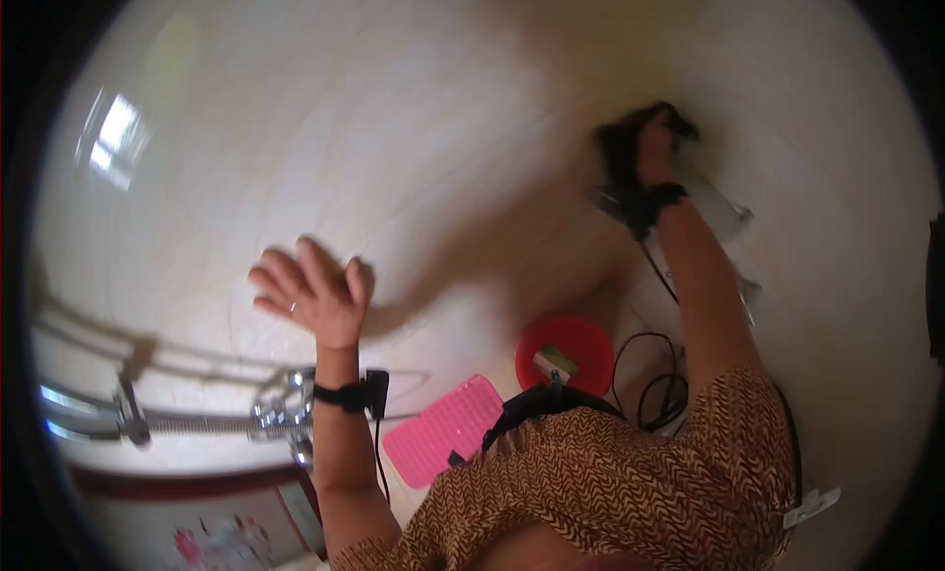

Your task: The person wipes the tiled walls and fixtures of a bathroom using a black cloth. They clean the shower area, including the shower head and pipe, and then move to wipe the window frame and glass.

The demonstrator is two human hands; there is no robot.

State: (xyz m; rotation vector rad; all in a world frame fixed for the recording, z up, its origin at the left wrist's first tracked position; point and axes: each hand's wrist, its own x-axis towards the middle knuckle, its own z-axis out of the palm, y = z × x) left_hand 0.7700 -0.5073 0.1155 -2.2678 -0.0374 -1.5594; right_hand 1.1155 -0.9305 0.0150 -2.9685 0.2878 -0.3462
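Note:
My left hand [320, 293] is stretched out with its fingers spread, holding nothing. It is against or just off the pale marbled tile wall [443, 158]; I cannot tell which. Farther up and to the right, my right hand [655, 156] grips a dark cloth [618, 150] at the wall surface. Motion blurs the cloth and the fingers a little. Close beside the right wrist is a see-through shelf [719, 209] with metal fittings.
A chrome tap fitting [281, 409] with a ribbed metal hose is left of my left forearm. Below lie a pink mat [448, 433] and a red tub [596, 359] holding a green-and-white packet [556, 362]. Black cable [661, 379] loops beside the tub.

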